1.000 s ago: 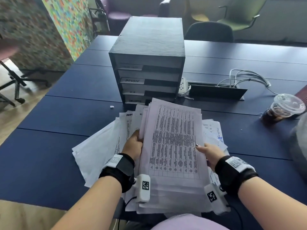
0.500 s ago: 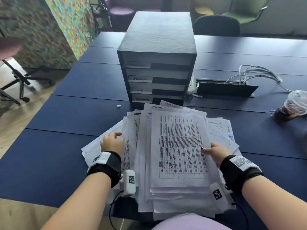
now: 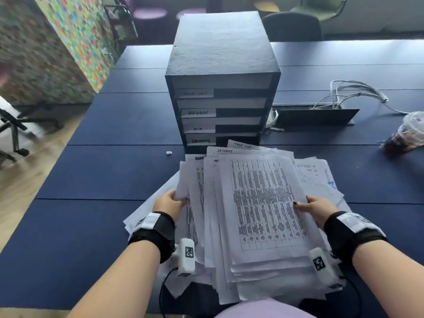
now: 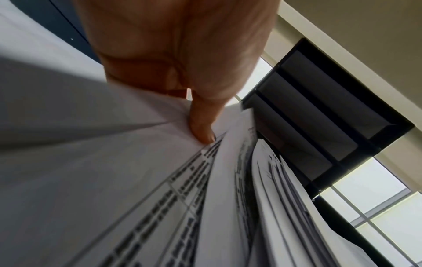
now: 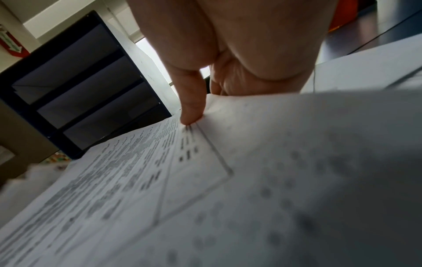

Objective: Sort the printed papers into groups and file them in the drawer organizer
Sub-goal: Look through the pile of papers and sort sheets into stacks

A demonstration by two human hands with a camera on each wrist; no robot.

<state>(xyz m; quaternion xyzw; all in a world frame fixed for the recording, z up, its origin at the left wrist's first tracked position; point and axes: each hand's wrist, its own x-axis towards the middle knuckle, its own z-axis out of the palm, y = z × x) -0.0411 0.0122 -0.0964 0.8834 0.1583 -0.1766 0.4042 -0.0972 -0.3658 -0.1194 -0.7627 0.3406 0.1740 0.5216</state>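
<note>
A thick, uneven stack of printed papers [image 3: 259,203] lies on the dark blue table [image 3: 103,175] in front of me, the top sheet a printed table. My left hand [image 3: 171,200] grips the stack's left edge, its thumb [image 4: 202,126] pressed on a sheet. My right hand [image 3: 314,208] holds the right edge, thumb [image 5: 190,106] on top and fingers hidden beneath. Just behind the stack stands the black drawer organizer [image 3: 220,65], with drawer labels such as ADMIN [image 3: 198,112]. The organizer [image 4: 319,126] shows in the left wrist view, and again in the right wrist view as the organizer [image 5: 75,86].
A plastic cup with a dark drink [image 3: 406,136] sits at the right. A cable box with white cables [image 3: 321,111] lies right of the organizer. Loose sheets [image 3: 321,177] spread under the stack. Chairs [image 3: 291,26] stand beyond the table.
The stack, tilted up a second ago, has been laid flatter on the table. My left hand left it, reached out to the left, and now grips the left edge again.
</note>
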